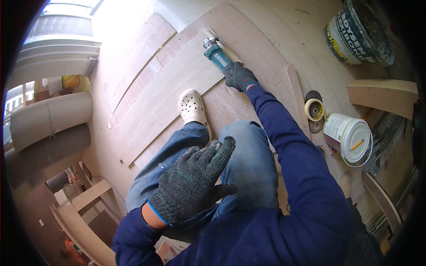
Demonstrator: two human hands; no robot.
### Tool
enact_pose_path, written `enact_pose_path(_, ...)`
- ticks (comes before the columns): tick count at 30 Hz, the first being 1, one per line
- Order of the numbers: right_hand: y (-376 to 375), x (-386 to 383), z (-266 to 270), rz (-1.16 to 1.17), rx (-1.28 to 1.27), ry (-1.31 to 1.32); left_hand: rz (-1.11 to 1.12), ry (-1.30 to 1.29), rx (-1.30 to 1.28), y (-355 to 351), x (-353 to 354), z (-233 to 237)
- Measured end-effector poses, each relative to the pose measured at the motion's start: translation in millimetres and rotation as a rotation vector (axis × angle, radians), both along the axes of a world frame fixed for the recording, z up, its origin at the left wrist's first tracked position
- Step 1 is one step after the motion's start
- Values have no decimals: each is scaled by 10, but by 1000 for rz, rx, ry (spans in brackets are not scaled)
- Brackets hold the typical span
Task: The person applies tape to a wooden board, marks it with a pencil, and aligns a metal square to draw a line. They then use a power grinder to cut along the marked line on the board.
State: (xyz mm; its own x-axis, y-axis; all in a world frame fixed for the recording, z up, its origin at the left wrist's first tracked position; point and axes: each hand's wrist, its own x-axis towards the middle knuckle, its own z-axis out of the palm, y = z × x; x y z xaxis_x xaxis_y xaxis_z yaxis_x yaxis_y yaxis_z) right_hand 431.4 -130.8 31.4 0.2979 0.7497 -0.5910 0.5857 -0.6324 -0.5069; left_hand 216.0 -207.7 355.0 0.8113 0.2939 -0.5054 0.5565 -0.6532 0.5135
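Note:
My right hand [241,76], in a dark knit glove, is wrapped round the rear body of a teal angle grinder [217,57]. The grinder's head lies at the far end of a long pale plank [166,91], beside a narrow strip [226,46] along that end. My left hand [191,181], gloved the same way, hovers over my knees with fingers stretched and thumb apart, holding nothing. A foot in a cream clog [192,106] rests on the plank, whose near edge runs past it.
A dark labelled bucket [355,37] stands at the upper right. Lower down are a white-lidded pail [350,137] with a pencil on its lid, a tape roll [314,109] and a curved wood piece [384,95]. Large rolls [53,117] and a wooden frame [82,213] occupy the left.

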Motion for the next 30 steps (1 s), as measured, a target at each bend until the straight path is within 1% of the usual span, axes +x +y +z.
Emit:
enact_pose_path(4,-224,26,-78,14,22,15,-12,-34,3,-13,22,15)
enact_pose_path(8,-318,29,-191,-38,5,63,-16,-28,7,-21,68,31)
enact_pose_path(11,-291,36,-186,-48,-7,60,-10,-4,-7,-14,65,30)
enact_pose_path(13,-252,25,-54,-53,-11,52,-13,-1,-19,-12,56,24)
enact_pose_path(15,-194,45,80,60,15,20,-11,3,-16,-18,53,8)
enact_pose_path(17,-105,48,137,75,3,11,-9,8,-13,-22,53,2)
enact_pose_path(18,-54,60,138,89,-8,0,-7,13,-10,-26,60,4)
enact_pose_path(19,9,57,1,89,-7,2,-5,17,-6,-27,65,6)
enact_pose_path(20,70,31,-132,9,-40,13,-4,18,-5,-28,65,3)
enact_pose_path(21,93,12,-153,-72,-73,25,-2,17,-6,-31,65,-5)
enact_pose_path(23,79,-1,-202,-80,-64,28,0,21,-9,-32,58,-13)
enact_pose_path(25,3,-1,-100,-89,-57,28,9,34,-9,-34,58,-17)
enact_pose_path(27,-149,18,-18,15,26,13,1,31,-13,-28,73,7)
enact_pose_path(30,-355,33,-26,-32,-15,58,-10,34,-26,-22,112,32)
